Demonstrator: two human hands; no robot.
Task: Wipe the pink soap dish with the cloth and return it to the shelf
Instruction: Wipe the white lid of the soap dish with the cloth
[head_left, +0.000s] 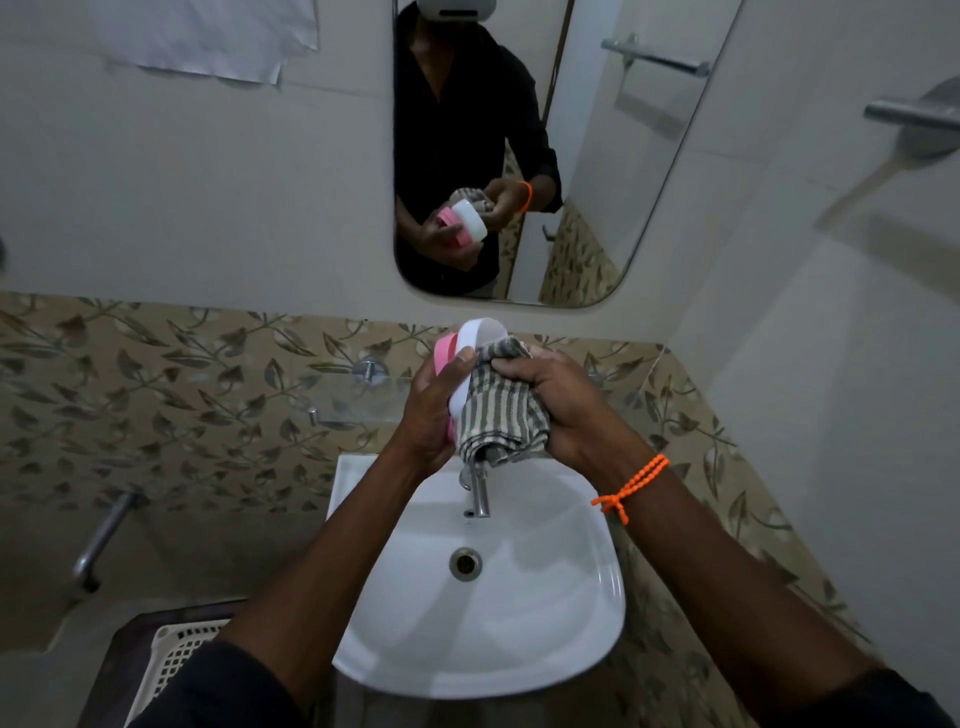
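**Wiping step in hand**

Soap dish (pink, white inner tray) held tilted above sink, gripped by left hand. Cloth bunched in right hand, pressed against dish. Next, by judgement: finish wiping, then set level on glass shelf behind.

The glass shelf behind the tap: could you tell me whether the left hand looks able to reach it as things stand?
Probably yes. The left hand holds the pink soap dish just in front of the glass shelf, and nothing stands between them. The right hand only presses the striped cloth to the dish.
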